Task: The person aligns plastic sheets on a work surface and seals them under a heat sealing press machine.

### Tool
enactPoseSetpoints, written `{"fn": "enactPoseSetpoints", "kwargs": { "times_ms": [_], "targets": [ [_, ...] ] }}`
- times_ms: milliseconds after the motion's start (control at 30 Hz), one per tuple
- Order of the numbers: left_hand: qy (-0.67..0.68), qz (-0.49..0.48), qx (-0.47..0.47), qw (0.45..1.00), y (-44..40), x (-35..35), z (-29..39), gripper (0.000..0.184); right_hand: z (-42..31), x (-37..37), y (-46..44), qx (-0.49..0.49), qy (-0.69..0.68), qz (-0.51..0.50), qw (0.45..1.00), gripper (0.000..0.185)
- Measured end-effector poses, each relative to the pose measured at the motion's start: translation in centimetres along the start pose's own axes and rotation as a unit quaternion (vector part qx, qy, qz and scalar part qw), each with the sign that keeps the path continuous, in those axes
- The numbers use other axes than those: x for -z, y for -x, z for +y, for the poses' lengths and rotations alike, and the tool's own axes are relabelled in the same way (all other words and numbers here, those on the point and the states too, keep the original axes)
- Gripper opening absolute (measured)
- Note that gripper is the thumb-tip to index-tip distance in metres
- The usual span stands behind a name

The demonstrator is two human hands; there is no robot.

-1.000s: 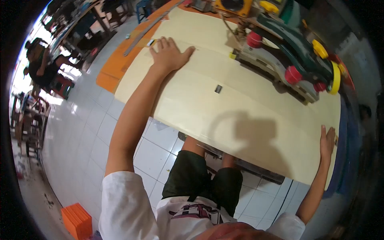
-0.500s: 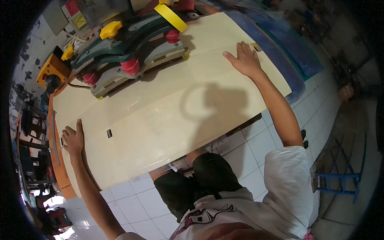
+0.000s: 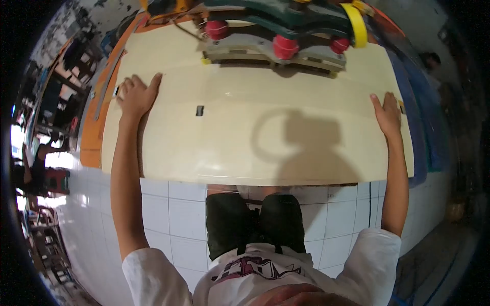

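Observation:
A large cream sheet (image 3: 240, 148) covers most of the table in front of me. My left hand (image 3: 137, 98) lies flat on its left part, fingers spread, close to a small dark-and-white mark (image 3: 116, 92) at the sheet's edge. On the right part rests my right hand (image 3: 389, 113), fingers stretched out and thumb apart, beside another small dark piece (image 3: 402, 107). Neither hand holds anything. Between them, nearer the left, is a small dark rectangle (image 3: 199, 110) on the sheet. A green and grey machine head (image 3: 275, 43) with red knobs stands over the sheet's far edge.
A metal ruler (image 3: 108, 86) lies on the orange tabletop (image 3: 92, 137) at the left. Blue sheeting (image 3: 421, 132) hangs on the right. A yellow tape roll (image 3: 354, 25) is on the machine. A person (image 3: 33, 163) sits at the far left.
The camera view has swung right, then back toward the middle. Both hands remain flat near opposite ends of the sheet, with little visible movement on it.

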State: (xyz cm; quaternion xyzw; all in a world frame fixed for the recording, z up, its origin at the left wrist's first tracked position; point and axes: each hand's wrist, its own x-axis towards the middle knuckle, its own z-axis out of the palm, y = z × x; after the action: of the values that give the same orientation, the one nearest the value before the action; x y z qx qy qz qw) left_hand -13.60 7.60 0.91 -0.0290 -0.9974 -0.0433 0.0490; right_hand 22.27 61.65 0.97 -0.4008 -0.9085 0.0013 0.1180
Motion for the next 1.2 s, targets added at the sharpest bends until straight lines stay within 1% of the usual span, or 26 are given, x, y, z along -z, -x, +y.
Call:
{"fn": "enactPoseSetpoints", "kwargs": {
  "times_ms": [33, 67, 100, 167, 267, 400, 467, 600, 667, 1000, 1067, 1200],
  "targets": [
    [0.001, 0.001, -0.007, 1.000, 0.1, 0.0, 0.1, 0.105, -0.2, 0.2, 0.1, -0.015, 0.001, -0.004, 1.000, 0.094],
    [0.002, 0.002, -0.015, 1.000, 0.1, 0.0, 0.1, 0.105, -0.2, 0.2, 0.1, -0.003, 0.000, -0.007, 1.000, 0.094],
    [0.001, 0.002, -0.004, 1.000, 0.1, 0.0, 0.0, 0.105, -0.2, 0.2, 0.0, -0.009, 0.001, -0.010, 1.000, 0.094],
    [0.002, 0.004, -0.015, 1.000, -0.1, -0.1, -0.1, 0.106, -0.4, 0.3, 0.1, -0.017, -0.002, -0.014, 1.000, 0.094],
    [0.012, 0.016, -0.020, 1.000, -0.1, -0.3, -0.3, 0.108, -0.4, 0.5, 0.0, -0.016, 0.009, -0.021, 1.000, 0.095],
    [0.020, 0.008, -0.021, 1.000, -0.2, -0.4, -0.4, 0.109, 0.0, 0.4, -0.2, -0.007, 0.014, -0.021, 1.000, 0.095],
    [0.029, 0.036, -0.031, 0.998, 0.0, -0.5, -0.3, 0.107, 0.2, 0.1, -0.4, -0.006, 0.017, -0.021, 1.000, 0.095],
    [0.029, 0.026, -0.041, 0.998, -0.1, -0.5, -0.5, 0.104, -0.2, 0.3, -0.1, -0.015, 0.022, -0.027, 0.999, 0.095],
    [0.036, 0.044, -0.048, 0.997, -0.3, -0.8, -0.7, 0.103, 0.0, 0.2, -0.2, -0.014, 0.017, -0.026, 0.999, 0.095],
    [0.035, 0.048, -0.049, 0.997, -0.7, -1.3, -0.8, 0.104, -0.2, 0.5, -0.1, -0.014, 0.010, -0.032, 0.999, 0.093],
    [0.035, 0.066, -0.051, 0.996, -0.7, -1.6, -0.8, 0.104, -0.3, 0.4, -0.1, -0.021, 0.013, -0.033, 0.999, 0.093],
    [0.029, 0.056, -0.046, 0.997, -0.8, -1.2, -0.7, 0.105, -0.3, 0.5, -0.1, -0.020, 0.014, -0.039, 0.999, 0.093]
  ]
}}
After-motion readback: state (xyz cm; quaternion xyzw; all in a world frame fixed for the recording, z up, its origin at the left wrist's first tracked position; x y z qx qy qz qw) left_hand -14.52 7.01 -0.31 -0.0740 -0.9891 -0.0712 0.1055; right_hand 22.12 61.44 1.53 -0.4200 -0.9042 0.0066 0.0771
